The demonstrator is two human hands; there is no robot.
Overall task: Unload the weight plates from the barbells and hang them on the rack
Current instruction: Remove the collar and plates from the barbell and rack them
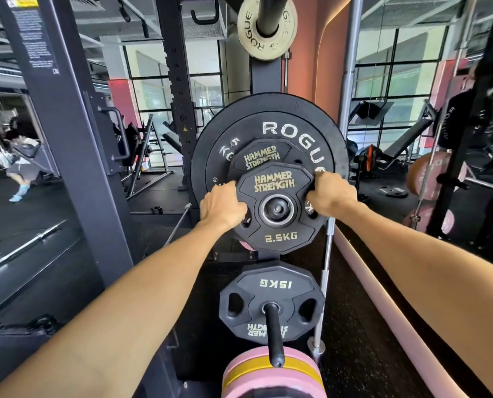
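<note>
Both hands are on the 2.5 kg plate [275,206], one at each side and well apart: the left hand [221,206] grips its left edge with fingers that go behind the rim, and the right hand [333,193] grips the upper right edge in the same way. The plate sits on the middle peg [278,208] of the rack [179,110], and the peg end shows through its centre hole, so I judge that this plate is almost hung and only needs to be pushed flat against the others. Behind it on the same peg there is another Hammer Strength plate [261,158], a little larger, and behind that the big Rogue plate [291,130]. The peg above carries one small pale Rogue plate [267,27]. The lower peg [274,331] carries a 15 kg plate [271,303], hanging upside down, with much free length in front of it. Below this, pink and yellow plates [271,374] are stacked, but I cannot tell whether they are on a barbell or on another peg, because the edge of the view cuts them. So several plates are already stored; how many wait on the barbells cannot be seen. One bare barbell [324,271] leans beside the rack on the right.
</note>
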